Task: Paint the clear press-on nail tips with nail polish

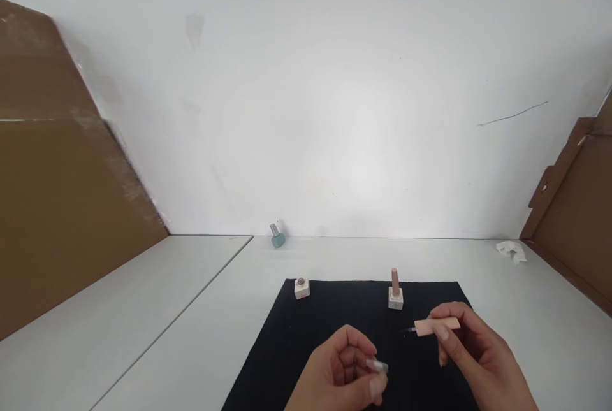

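Observation:
My left hand is closed on a small pale, glossy piece, which looks like a false nail, held between thumb and fingertips. To its right, my right hand pinches a peach brush cap. Its thin dark brush tip points left toward my left hand, with a gap between them. A white square bottle without a cap sits at the back left of the black mat. At the back right stands another white bottle with a peach cap on it.
A teal polish bottle lies tilted near the white wall. Crumpled white tissue is at the far right of the white table. Brown cardboard panels border both sides.

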The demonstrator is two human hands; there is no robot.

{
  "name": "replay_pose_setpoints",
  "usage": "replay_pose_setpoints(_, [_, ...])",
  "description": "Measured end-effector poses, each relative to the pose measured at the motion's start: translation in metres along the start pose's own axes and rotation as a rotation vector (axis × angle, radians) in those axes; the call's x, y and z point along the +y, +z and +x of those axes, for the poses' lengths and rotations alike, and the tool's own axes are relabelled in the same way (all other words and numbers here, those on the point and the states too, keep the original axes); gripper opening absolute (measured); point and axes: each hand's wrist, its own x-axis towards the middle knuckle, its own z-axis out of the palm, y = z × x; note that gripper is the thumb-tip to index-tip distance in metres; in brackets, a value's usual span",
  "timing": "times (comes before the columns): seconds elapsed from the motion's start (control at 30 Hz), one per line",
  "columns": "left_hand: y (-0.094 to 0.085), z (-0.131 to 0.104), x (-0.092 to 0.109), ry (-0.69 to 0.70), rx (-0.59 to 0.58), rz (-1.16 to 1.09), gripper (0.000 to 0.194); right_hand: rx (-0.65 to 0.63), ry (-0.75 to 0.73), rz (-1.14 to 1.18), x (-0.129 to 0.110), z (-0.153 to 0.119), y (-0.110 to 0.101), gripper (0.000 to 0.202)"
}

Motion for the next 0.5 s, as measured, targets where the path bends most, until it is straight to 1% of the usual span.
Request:
replay_pose_setpoints(0.1, [-0.004, 0.003, -0.002, -0.023, 0.085, 0.003, 0.038, -0.008, 0.021, 0.025, 0.002, 0.002, -0.001, 0.044])
replay_pose_setpoints(0.2, [-0.005, 0.003, 0.0, -0.065, 0.129, -0.014, 0.038, -0.032, 0.038, 0.009, 0.004, 0.006, -0.004, 0.048])
replay_pose_setpoints(0.33, [-0.004, 0.001, 0.003, -0.071, 0.16, -0.1, 0.041, 0.071, 0.065, -0.068, 0.006, 0.007, -0.011, 0.046])
replay_pose_setpoints(0.43, [-0.003, 0.0, 0.005, -0.053, 0.195, -0.127, 0.042, 0.089, 0.003, -0.108, 0.009, 0.008, -0.017, 0.049])
replay_pose_setpoints(0.5, [-0.004, -0.001, 0.004, -0.048, 0.212, -0.117, 0.042, 0.152, -0.044, -0.113, 0.009, 0.009, -0.019, 0.049])
